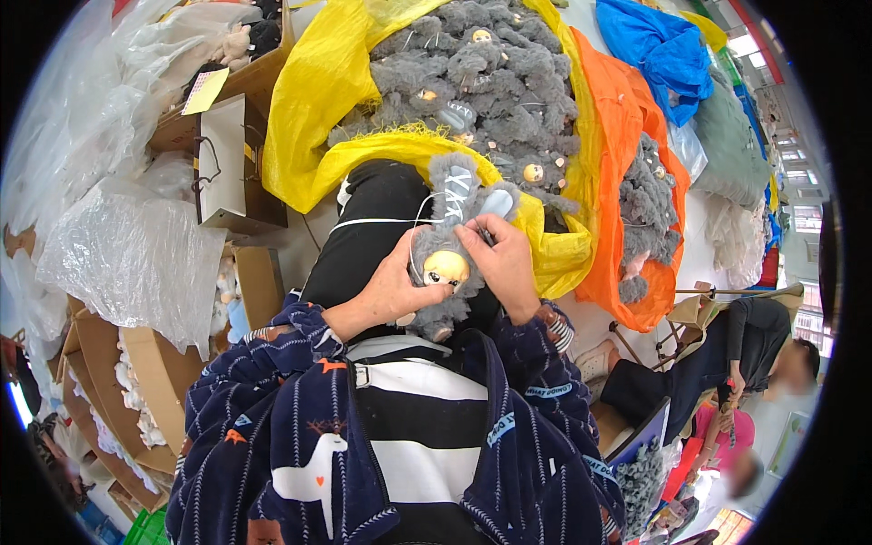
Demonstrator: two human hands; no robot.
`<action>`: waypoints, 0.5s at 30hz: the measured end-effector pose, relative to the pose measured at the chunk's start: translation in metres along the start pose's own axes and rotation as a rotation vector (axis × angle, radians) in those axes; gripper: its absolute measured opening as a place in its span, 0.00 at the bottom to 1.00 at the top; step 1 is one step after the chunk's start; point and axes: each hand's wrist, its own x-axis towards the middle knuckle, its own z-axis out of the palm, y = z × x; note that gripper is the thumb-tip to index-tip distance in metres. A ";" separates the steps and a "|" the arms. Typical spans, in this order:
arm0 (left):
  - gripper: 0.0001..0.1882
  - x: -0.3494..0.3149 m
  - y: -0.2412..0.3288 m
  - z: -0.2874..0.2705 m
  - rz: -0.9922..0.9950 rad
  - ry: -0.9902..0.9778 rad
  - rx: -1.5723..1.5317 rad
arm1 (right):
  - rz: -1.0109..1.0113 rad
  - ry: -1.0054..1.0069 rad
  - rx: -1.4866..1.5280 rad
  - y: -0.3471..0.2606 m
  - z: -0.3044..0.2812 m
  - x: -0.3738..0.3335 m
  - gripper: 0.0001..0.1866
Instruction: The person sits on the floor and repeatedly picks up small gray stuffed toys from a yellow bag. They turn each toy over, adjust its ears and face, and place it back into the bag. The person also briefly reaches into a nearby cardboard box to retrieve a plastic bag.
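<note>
A grey plush doll [459, 301] with a pale yellow face lies over my lap, its head toward me. My left hand [386, 289] wraps around its head, the thumb just below the face. Thin white ribbon [381, 221] runs across my dark trouser leg to the doll and makes a loop beside it. At the doll's neck, the fingers of my right hand [505, 265] are pinched together on the ribbon; their tips partly hide it. White crossed lacing [458, 182] and a light grey patch [496, 203] show on the doll's body.
A yellow sack [304, 118] full of similar grey dolls stands in front of me. Right of it is an orange sack [610, 118] with more dolls. Cardboard boxes [163, 374] and clear plastic sheeting [136, 254] lie at left. Other people sit at lower right.
</note>
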 end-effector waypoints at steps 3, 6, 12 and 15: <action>0.38 -0.003 0.004 -0.001 -0.013 0.006 0.034 | -0.010 0.002 0.054 0.009 0.000 0.000 0.11; 0.39 -0.003 0.004 -0.002 -0.004 0.007 0.048 | 0.013 0.019 0.134 0.017 0.002 -0.003 0.10; 0.39 -0.005 0.001 0.000 0.040 0.052 -0.022 | -0.225 0.160 -0.011 0.013 -0.008 -0.020 0.12; 0.39 -0.005 -0.007 0.000 0.086 0.080 0.000 | -0.310 0.121 -0.238 -0.001 -0.015 -0.042 0.15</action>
